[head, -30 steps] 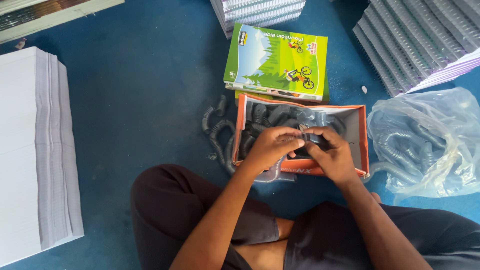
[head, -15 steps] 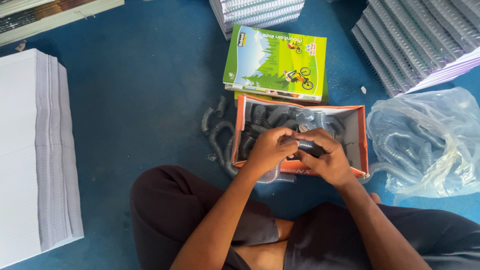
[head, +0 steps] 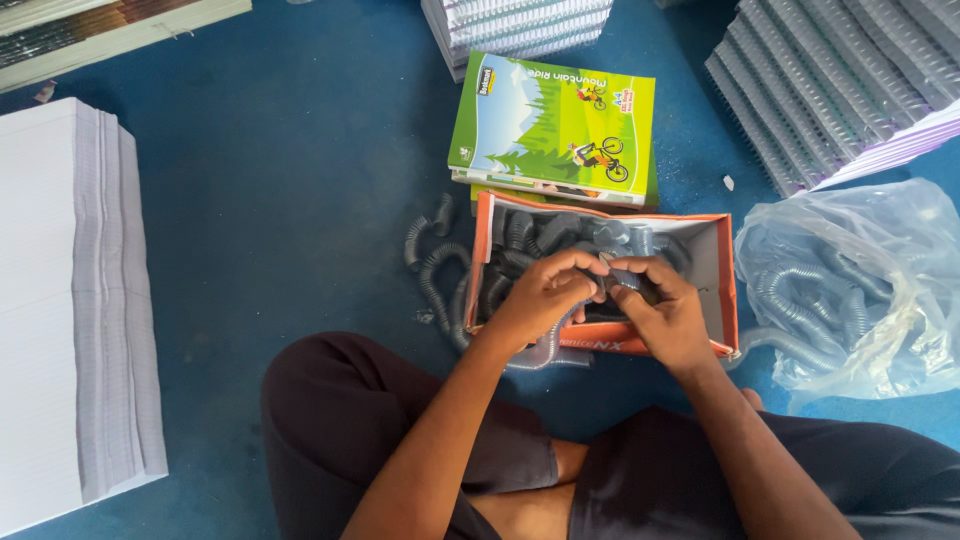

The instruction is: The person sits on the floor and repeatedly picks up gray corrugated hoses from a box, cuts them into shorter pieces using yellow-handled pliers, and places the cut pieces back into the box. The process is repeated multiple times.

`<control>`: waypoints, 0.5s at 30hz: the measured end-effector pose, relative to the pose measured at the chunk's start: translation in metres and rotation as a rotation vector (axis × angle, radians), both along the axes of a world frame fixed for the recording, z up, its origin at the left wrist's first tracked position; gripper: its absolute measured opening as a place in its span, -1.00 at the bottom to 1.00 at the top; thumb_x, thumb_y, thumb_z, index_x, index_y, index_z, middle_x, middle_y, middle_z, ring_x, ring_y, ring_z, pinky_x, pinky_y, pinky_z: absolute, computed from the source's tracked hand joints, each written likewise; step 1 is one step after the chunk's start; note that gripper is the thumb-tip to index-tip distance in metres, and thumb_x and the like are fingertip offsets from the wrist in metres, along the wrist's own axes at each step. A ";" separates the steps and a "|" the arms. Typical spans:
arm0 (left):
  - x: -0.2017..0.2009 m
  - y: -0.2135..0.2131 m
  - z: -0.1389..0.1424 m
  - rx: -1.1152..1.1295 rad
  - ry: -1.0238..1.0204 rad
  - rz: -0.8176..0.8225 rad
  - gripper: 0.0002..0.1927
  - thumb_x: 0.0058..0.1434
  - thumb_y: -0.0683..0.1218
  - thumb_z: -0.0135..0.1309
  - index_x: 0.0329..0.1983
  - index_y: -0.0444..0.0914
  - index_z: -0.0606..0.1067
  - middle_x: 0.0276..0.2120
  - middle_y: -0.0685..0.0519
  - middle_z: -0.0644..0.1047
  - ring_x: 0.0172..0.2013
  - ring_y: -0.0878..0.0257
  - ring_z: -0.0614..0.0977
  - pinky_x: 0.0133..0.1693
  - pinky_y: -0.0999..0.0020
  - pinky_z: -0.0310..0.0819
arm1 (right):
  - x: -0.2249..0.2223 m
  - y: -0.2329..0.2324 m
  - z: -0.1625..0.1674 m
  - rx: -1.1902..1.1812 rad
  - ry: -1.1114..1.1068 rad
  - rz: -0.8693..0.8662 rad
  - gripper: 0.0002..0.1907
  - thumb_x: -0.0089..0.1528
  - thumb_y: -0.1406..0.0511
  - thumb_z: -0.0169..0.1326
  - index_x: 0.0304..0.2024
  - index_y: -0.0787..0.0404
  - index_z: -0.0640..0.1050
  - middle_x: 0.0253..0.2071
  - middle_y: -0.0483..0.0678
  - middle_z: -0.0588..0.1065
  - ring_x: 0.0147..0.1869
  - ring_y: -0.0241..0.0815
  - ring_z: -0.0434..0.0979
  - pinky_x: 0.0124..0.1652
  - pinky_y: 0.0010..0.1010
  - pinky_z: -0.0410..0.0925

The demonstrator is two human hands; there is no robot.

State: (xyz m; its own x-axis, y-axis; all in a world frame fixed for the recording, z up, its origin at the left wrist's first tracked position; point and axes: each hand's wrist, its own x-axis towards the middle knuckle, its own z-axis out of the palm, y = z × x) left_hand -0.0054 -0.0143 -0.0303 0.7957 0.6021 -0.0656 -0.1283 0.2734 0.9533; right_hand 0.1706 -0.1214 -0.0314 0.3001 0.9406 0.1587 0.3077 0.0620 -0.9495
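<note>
A grey spiral binding coil (head: 612,275) is pinched between both hands over the open orange cardboard box (head: 722,290), close in front of the person's crossed legs, likely so it can be teased free of the tangle below. The left hand (head: 545,295) has its grip closed on one end, fingertips curled around it; the right hand (head: 668,312) is clamped on the other end from beside it. The coil looks short, ribbed and dull grey, like the many packed in the box and the few loose ones (head: 432,262) on the blue floor (head: 280,180) just left of it. A green-covered notebook (head: 555,125) lies beyond the box, and a clear plastic bag (head: 850,290) of more coils sits at the right.
</note>
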 end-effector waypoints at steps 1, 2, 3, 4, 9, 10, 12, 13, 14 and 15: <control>0.001 0.001 -0.001 0.003 0.016 0.000 -0.79 0.28 -0.17 0.05 -0.04 -0.29 0.51 -0.34 -0.01 0.60 -0.47 0.38 0.53 -0.45 0.50 0.41 | -0.001 0.000 0.000 -0.020 0.013 -0.014 -0.71 0.26 0.43 0.15 0.05 0.29 0.57 -0.03 -0.05 0.55 0.05 -0.31 0.54 0.04 -0.47 0.41; 0.001 0.001 -0.002 0.007 0.032 -0.001 -0.83 0.28 -0.17 0.06 -0.09 -0.30 0.50 -0.35 -0.02 0.60 -0.48 0.37 0.53 -0.46 0.49 0.40 | -0.002 0.001 0.001 -0.040 0.026 -0.027 -0.70 0.25 0.42 0.16 0.06 0.28 0.57 -0.03 -0.06 0.55 0.05 -0.32 0.54 0.03 -0.48 0.41; 0.003 0.002 -0.004 0.010 0.048 -0.001 -0.86 0.27 -0.17 0.06 -0.14 -0.31 0.49 -0.36 -0.03 0.60 -0.49 0.37 0.53 -0.46 0.48 0.40 | -0.002 0.001 0.001 -0.058 0.055 -0.016 -0.69 0.25 0.42 0.17 0.06 0.28 0.56 -0.04 -0.06 0.56 0.03 -0.32 0.55 0.02 -0.48 0.43; 0.002 0.001 -0.005 -0.005 0.048 0.006 -0.87 0.27 -0.17 0.07 -0.14 -0.30 0.49 -0.37 -0.03 0.59 -0.49 0.37 0.53 -0.46 0.49 0.40 | -0.004 0.000 0.002 -0.075 0.085 -0.004 -0.67 0.24 0.41 0.18 0.07 0.27 0.56 -0.04 -0.07 0.57 0.02 -0.32 0.56 0.02 -0.48 0.44; 0.002 0.001 -0.008 -0.060 0.010 0.070 -0.88 0.27 -0.17 0.09 -0.16 -0.30 0.48 -0.37 -0.02 0.57 -0.48 0.38 0.53 -0.44 0.49 0.42 | -0.002 0.000 0.002 0.049 -0.023 0.018 -0.59 0.21 0.42 0.22 0.12 0.31 0.53 0.01 -0.06 0.52 0.02 -0.28 0.51 0.01 -0.45 0.41; 0.003 0.001 -0.008 -0.074 0.004 0.098 -0.88 0.27 -0.16 0.09 -0.17 -0.29 0.47 -0.37 -0.02 0.58 -0.49 0.39 0.52 -0.47 0.50 0.40 | 0.001 0.001 0.003 0.045 0.024 -0.006 -0.60 0.22 0.41 0.22 0.12 0.31 0.52 0.01 -0.07 0.51 0.02 -0.29 0.52 0.01 -0.45 0.41; 0.002 0.002 -0.008 -0.103 -0.005 0.156 -0.87 0.27 -0.15 0.10 -0.18 -0.28 0.46 -0.37 -0.03 0.59 -0.52 0.39 0.51 -0.52 0.50 0.36 | 0.009 0.002 0.004 0.029 0.015 -0.075 -0.64 0.24 0.39 0.22 0.10 0.30 0.53 -0.01 -0.07 0.52 -0.01 -0.28 0.55 -0.03 -0.45 0.44; 0.002 0.002 -0.008 -0.115 -0.008 0.169 -0.87 0.26 -0.15 0.10 -0.17 -0.28 0.45 -0.36 -0.04 0.60 -0.52 0.39 0.51 -0.52 0.51 0.35 | 0.013 0.003 0.006 0.016 -0.041 -0.120 -0.66 0.25 0.38 0.22 0.07 0.30 0.54 -0.03 -0.05 0.53 -0.05 -0.26 0.58 -0.07 -0.44 0.45; 0.002 0.002 -0.008 -0.127 -0.011 0.183 -0.86 0.26 -0.15 0.10 -0.17 -0.28 0.45 -0.35 -0.04 0.60 -0.52 0.39 0.50 -0.52 0.51 0.35 | 0.016 0.004 0.007 0.002 -0.097 -0.165 -0.68 0.25 0.37 0.23 0.05 0.30 0.55 -0.06 -0.03 0.54 -0.09 -0.25 0.60 -0.10 -0.43 0.46; 0.002 0.001 -0.008 -0.140 -0.014 0.197 -0.86 0.25 -0.14 0.10 -0.17 -0.28 0.44 -0.35 -0.05 0.61 -0.53 0.39 0.50 -0.53 0.51 0.35 | 0.019 0.004 0.009 -0.039 -0.208 -0.196 -0.71 0.25 0.35 0.25 0.02 0.28 0.57 -0.08 -0.01 0.56 -0.11 -0.21 0.60 -0.11 -0.41 0.46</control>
